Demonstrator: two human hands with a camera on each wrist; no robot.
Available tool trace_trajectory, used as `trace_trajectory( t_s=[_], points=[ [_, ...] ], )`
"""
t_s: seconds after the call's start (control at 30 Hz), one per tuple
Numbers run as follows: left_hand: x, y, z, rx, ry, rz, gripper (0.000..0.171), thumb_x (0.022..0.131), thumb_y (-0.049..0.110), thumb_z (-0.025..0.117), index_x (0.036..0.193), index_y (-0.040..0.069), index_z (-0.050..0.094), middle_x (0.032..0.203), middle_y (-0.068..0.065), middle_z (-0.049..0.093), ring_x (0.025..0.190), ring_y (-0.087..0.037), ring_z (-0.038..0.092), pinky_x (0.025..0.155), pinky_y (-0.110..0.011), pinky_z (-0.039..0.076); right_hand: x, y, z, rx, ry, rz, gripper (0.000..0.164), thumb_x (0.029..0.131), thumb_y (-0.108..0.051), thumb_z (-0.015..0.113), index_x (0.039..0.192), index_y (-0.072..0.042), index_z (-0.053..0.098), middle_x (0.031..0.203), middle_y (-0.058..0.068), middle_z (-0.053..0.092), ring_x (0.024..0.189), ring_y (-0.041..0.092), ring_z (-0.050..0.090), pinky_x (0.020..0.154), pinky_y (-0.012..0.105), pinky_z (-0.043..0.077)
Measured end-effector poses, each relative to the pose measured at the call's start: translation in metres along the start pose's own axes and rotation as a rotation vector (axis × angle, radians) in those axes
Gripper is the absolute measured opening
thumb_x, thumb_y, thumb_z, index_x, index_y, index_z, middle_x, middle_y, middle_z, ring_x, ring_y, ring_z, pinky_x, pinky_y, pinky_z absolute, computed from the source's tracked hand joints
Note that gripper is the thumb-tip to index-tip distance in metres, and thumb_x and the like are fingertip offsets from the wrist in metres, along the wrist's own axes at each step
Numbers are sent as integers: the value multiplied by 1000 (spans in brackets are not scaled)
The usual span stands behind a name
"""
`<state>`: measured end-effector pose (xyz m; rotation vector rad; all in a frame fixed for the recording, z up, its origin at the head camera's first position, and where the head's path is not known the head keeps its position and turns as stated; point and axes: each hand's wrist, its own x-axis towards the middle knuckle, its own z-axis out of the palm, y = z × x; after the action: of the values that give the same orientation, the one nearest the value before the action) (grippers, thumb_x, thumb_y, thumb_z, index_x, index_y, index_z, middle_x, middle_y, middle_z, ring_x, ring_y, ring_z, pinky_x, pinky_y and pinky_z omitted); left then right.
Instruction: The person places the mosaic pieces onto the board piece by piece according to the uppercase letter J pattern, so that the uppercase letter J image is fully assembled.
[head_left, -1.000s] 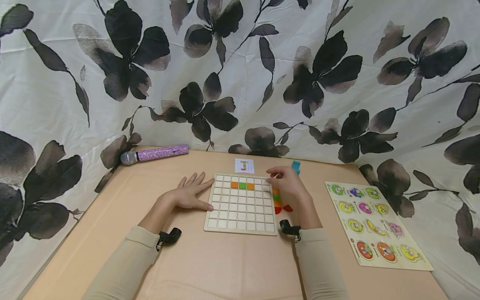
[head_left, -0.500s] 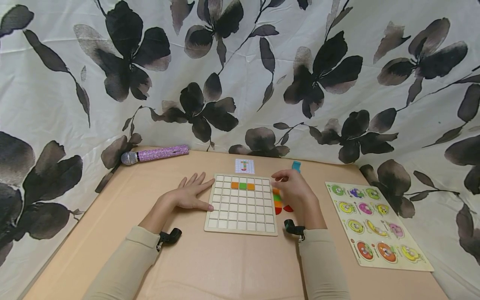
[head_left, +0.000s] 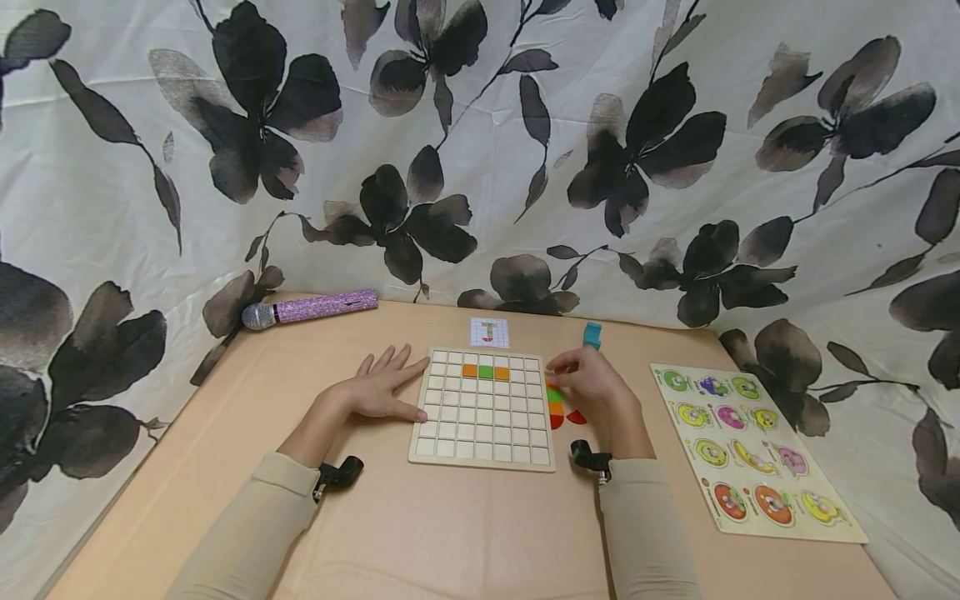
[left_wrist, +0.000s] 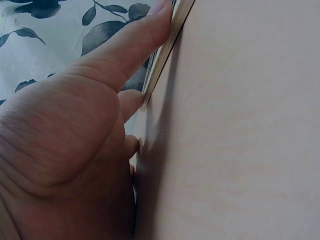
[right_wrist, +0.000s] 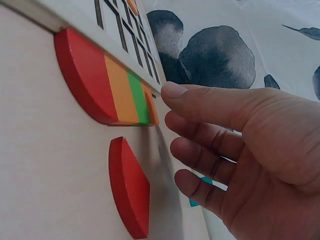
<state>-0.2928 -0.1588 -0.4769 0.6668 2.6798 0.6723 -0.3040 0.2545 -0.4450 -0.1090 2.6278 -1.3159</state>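
A square wooden grid board (head_left: 480, 462) lies flat, with orange, green and orange squares in its second row from the back. My left hand (head_left: 375, 387) rests with spread fingers at its left edge; in the left wrist view the thumb (left_wrist: 135, 45) reaches the board's rim. Along the right edge stands a column of pieces: a red curved piece (right_wrist: 82, 77), then an orange piece (right_wrist: 120, 92), a green piece (right_wrist: 138, 97) and another orange one. My right hand (head_left: 592, 387) hovers by the column's far end, fingers loosely bent, nothing visible between them. A loose red piece (right_wrist: 130, 192) lies alongside.
A small pattern card (head_left: 489, 332) lies behind the board. A teal object (head_left: 592, 335) stands beyond my right hand. To the right is a fruit-picture board (head_left: 750, 483); at the back left, a glittery purple microphone (head_left: 322, 306). A floral cloth hangs behind the table.
My right hand has drawn back rightward from the board's far right corner to the column of pieces beside it. The left hand stays where it was.
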Motion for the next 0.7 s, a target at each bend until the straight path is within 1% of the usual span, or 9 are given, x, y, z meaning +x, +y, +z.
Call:
trace_trajectory(
  t_s=[0.1, 0.23, 0.27, 0.33, 0.43, 0.57, 0.7],
  points=[
    [0, -3, 2, -11, 14, 27, 115, 77, 81, 71, 167, 29, 23, 175, -19, -4, 160, -45, -13, 123, -70, -15, 1, 2, 1, -6, -14, -12, 20, 93, -6, 77, 113, -6, 79, 107, 12, 69, 105, 29, 54, 93, 37, 47],
    [-2, 1, -2, -25, 2, 42, 113, 79, 76, 74, 167, 25, 25, 174, -25, -3, 159, -49, -13, 121, -72, -15, 1, 5, 2, -30, -28, -42, 17, 94, -3, 75, 110, -4, 79, 104, 12, 71, 101, 28, 56, 89, 34, 49],
    [-2, 2, -2, -17, 0, 39, 113, 79, 75, 74, 167, 25, 24, 174, -25, -3, 159, -49, -13, 122, -72, -15, 1, 5, 3, -27, -29, -41, 17, 94, -3, 75, 110, -4, 80, 105, 12, 72, 101, 28, 56, 88, 34, 50],
    [-5, 7, -6, -16, -15, 25, 112, 80, 74, 73, 167, 23, 24, 174, -25, -4, 159, -48, -12, 123, -71, -13, 1, 6, 4, -25, -32, -40, 18, 94, -2, 74, 111, -4, 80, 107, 12, 72, 101, 28, 57, 88, 33, 51],
    [-5, 8, -7, 5, -16, 16, 111, 81, 73, 73, 167, 22, 23, 174, -24, -4, 160, -48, -11, 124, -70, -12, 2, 7, 5, -39, -28, -50, 19, 94, -2, 75, 111, -5, 80, 109, 12, 73, 101, 28, 58, 87, 31, 52],
    [-5, 9, -7, 34, -14, 2, 109, 83, 72, 73, 168, 24, 23, 175, -21, -3, 160, -46, -10, 125, -69, -11, 2, 7, 5, -57, -26, -67, 18, 93, -1, 75, 111, -4, 80, 110, 13, 74, 100, 27, 60, 84, 30, 53],
    [-5, 9, -7, 43, -14, -2, 109, 83, 72, 72, 168, 25, 22, 175, -21, -2, 160, -46, -9, 125, -70, -10, 3, 7, 5, -56, -32, -71, 18, 94, 0, 74, 111, -3, 80, 112, 14, 73, 100, 28, 60, 82, 30, 54]
  ],
)
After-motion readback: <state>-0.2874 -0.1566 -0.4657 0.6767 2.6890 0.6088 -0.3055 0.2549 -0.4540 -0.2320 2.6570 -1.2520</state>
